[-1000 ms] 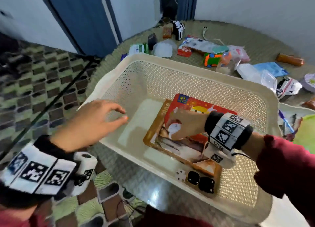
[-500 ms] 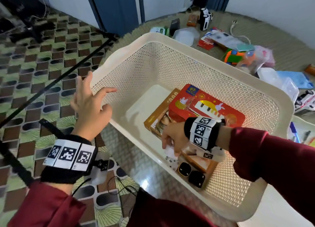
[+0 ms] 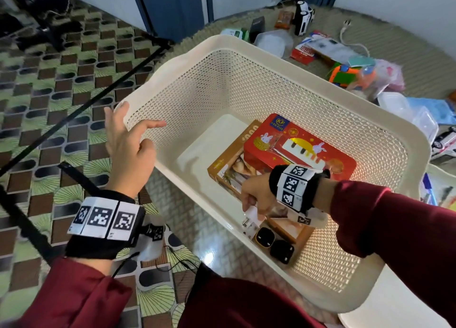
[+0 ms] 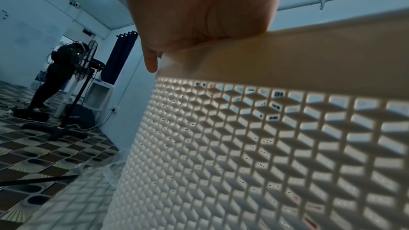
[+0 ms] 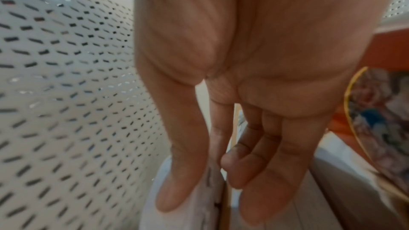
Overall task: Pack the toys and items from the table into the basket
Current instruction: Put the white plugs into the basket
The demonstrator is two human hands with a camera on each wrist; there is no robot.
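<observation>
Basket [image 3: 246,56] of cream perforated plastic sits at the near edge of a table [image 3: 407,44] with a woven mat, already holding a red box [image 3: 296,152] stacked on a brown box [image 3: 229,165], with two black items [image 3: 274,241] wedged against its near wall. Inside, the right hand [image 3: 256,194] reaches down beside the brown box, thumb and fingers pinching a small white toy [image 3: 250,223] just above the black items; the right wrist view shows the thumb [image 5: 177,172] pressed on the toy's white surface [image 5: 199,198], beside the basket wall [image 5: 66,93]. The left hand [image 3: 128,145] rests on the basket's left corner rim, fingers spread and relaxed, gripping nothing; the left wrist view shows the palm [image 4: 199,10] lying on the rim [image 4: 309,50]. Both wrists carry bands with black-and-white markers, and both sleeves are dark red. Still out on the table beyond the basket: a white toy car [image 3: 302,17], a red packet [image 3: 303,52], an orange-and-green toy [image 3: 343,75], clear plastic containers [image 3: 404,108], a blue sheet [image 3: 434,110] and another white car [image 3: 444,145] at the right edge. Patterned green-and-brown tiles [image 3: 61,81] cover the floor at left.
</observation>
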